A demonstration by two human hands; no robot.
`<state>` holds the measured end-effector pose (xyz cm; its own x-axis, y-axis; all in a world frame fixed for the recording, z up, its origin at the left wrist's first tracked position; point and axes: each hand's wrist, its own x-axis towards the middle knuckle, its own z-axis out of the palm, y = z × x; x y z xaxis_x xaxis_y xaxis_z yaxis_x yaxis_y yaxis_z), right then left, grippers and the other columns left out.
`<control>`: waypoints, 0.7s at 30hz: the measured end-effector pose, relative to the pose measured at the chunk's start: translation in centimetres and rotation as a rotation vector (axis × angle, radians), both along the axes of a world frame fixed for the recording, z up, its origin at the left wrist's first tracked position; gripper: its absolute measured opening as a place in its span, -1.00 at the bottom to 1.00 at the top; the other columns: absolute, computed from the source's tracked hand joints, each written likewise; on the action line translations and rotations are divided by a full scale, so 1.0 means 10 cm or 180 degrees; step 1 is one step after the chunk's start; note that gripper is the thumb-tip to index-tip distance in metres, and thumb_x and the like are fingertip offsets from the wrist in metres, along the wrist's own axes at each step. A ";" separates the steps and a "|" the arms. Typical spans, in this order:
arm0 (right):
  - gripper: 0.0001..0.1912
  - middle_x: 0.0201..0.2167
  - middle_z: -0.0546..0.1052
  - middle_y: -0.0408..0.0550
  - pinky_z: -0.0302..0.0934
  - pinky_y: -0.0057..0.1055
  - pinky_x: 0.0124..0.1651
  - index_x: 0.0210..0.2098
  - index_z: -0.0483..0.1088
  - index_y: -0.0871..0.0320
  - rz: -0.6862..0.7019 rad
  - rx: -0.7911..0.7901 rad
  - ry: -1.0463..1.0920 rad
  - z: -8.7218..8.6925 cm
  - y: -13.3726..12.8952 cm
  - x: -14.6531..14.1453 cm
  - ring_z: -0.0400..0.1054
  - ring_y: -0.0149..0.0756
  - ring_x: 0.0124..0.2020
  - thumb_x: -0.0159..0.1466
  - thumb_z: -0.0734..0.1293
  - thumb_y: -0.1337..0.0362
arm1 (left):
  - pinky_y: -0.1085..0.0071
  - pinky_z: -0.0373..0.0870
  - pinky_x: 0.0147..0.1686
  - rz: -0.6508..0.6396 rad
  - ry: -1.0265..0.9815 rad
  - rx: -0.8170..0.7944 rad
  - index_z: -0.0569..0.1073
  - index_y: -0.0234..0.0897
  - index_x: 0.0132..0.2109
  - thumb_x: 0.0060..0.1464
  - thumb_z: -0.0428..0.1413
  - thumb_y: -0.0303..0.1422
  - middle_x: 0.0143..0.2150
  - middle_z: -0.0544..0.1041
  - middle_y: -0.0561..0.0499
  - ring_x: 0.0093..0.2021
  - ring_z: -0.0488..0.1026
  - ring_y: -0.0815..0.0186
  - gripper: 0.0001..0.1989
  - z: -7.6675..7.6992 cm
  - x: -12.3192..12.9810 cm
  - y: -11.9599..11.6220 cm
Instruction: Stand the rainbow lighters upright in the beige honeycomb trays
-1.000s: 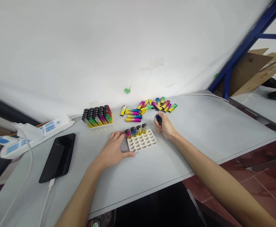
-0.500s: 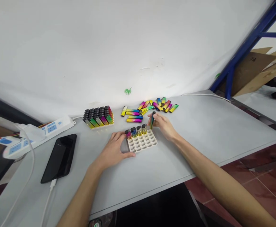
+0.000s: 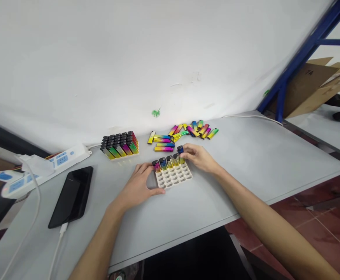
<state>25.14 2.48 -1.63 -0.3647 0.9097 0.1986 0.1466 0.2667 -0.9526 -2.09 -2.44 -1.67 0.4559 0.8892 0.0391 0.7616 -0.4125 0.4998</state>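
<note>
A white tray (image 3: pixel 174 177) with rows of slots lies on the grey table, several lighters upright along its back row. At its back right corner, my right hand (image 3: pixel 195 155) grips a lighter with a dark blue top (image 3: pixel 180 149) between thumb and fingers, in line with that row. My left hand (image 3: pixel 141 182) rests at the tray's left side, thumb and fingers spread apart around the edge, fingertips beside the pink lighter (image 3: pixel 156 166). Behind the tray lie loose multicoloured lighters (image 3: pixel 164 144), with more heaped (image 3: pixel 200 130) farther right.
A full block of upright lighters (image 3: pixel 120 146) stands at the back left. Left of it are a white power strip (image 3: pixel 62 158) and a black phone (image 3: pixel 71 196) with a white cable. A white wall rises behind; cardboard boxes (image 3: pixel 312 85) sit beyond a blue frame.
My right hand has moved slightly left and the lighter in it has come over the tray's back right corner, beside the other upright ones. My left hand keeps its place at the tray.
</note>
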 end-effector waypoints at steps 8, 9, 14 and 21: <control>-0.67 -0.42 0.53 -0.15 0.21 -0.33 -0.16 -0.40 0.41 0.14 0.0124 0.0030 -0.0728 0.01 0.03 0.16 0.36 -0.27 -0.34 0.19 0.42 -0.01 | 0.06 0.26 0.15 0.0030 -0.0011 -0.0019 0.36 -0.15 0.11 -0.07 0.25 0.11 0.15 0.35 -0.08 0.20 0.18 -0.02 -0.32 -0.01 -0.01 0.00; -0.62 -0.40 0.53 -0.12 0.21 -0.33 -0.15 -0.40 0.43 0.15 0.0112 0.0037 -0.0770 0.01 0.04 0.17 0.37 -0.26 -0.32 0.24 0.35 -0.07 | 0.07 0.26 0.16 0.0036 0.0002 -0.0006 0.37 -0.15 0.10 -0.07 0.25 0.11 0.14 0.35 -0.08 0.20 0.18 -0.02 -0.32 -0.01 -0.01 0.00; -0.37 -0.21 0.52 0.09 0.18 -0.22 0.05 -0.15 0.51 0.16 -0.1521 0.0495 -0.1280 -0.04 0.14 0.28 0.38 -0.11 -0.10 0.44 -0.05 -0.08 | 0.08 0.28 0.14 0.0063 0.0052 -0.0031 0.38 -0.17 0.04 -0.07 0.25 0.12 0.11 0.36 -0.09 0.18 0.20 -0.01 -0.36 0.01 0.00 0.00; -0.57 -0.05 0.39 0.23 0.08 -0.05 0.09 -0.10 0.48 0.20 -0.3351 0.0041 -0.2704 -0.21 0.31 0.67 0.24 0.06 0.01 0.34 0.17 0.02 | 0.08 0.27 0.15 0.0071 0.0008 -0.0012 0.36 -0.17 0.08 -0.07 0.26 0.09 0.12 0.36 -0.09 0.19 0.19 -0.02 -0.34 -0.01 0.01 0.00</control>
<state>31.86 5.62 -3.73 0.4850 0.8309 0.2726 0.8227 -0.3278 -0.4645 -2.01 -2.44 -1.72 0.4360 0.8993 0.0348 0.7719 -0.3935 0.4993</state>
